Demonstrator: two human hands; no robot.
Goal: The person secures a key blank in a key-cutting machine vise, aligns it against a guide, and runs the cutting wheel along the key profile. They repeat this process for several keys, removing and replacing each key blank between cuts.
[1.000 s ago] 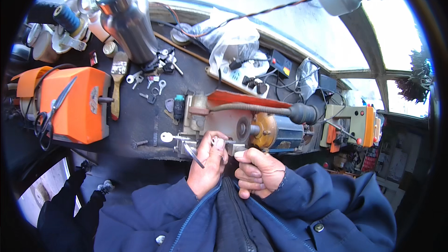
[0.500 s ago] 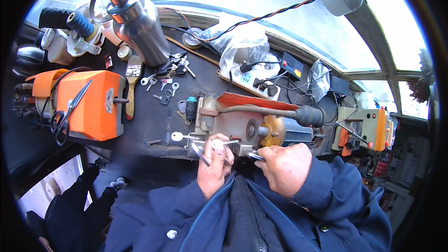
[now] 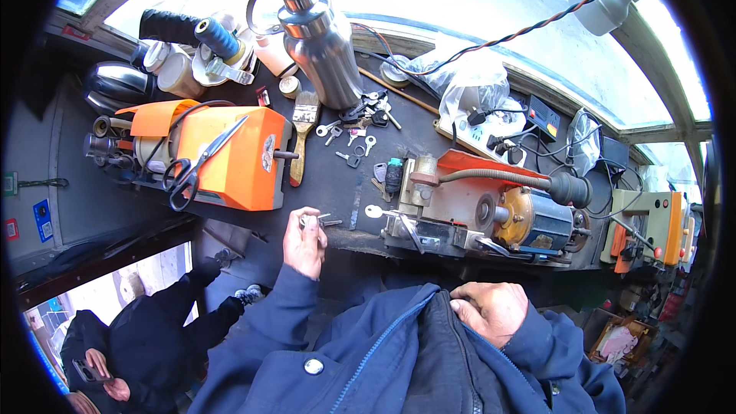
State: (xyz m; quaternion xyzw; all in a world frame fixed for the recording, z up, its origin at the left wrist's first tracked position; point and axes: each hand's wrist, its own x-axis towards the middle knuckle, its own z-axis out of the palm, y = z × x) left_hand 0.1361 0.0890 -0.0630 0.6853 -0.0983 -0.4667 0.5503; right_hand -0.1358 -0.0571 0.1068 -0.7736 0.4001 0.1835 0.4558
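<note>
My left hand (image 3: pixel 304 247) is at the front edge of the bench, thumb and fingers pinched on a small metal key (image 3: pixel 311 219). Just beyond its fingertips a loose key (image 3: pixel 331 222) lies on the bench. To the right stands a key-cutting machine (image 3: pixel 420 192) with a yellow and blue motor (image 3: pixel 546 218). A key with a pale round head (image 3: pixel 373 211) sticks out from the left side of its clamp; the lever (image 3: pixel 412 234) beside it slants down. My right hand (image 3: pixel 494 308) is curled against my jacket front, its fingertips mostly hidden.
An orange machine (image 3: pixel 238 157) with scissors (image 3: pixel 203 162) on top stands left. Behind are a brush (image 3: pixel 303 130), a steel bottle (image 3: pixel 326 61), several loose keys (image 3: pixel 355 157) and a power strip (image 3: pixel 468 134). At lower left, another person (image 3: pixel 146 337) holds a phone.
My left hand has moved left from the machine's clamp to the bench edge, carrying a key. My right hand has let go of the clamp lever and drawn back to my jacket. The view has swung left.
</note>
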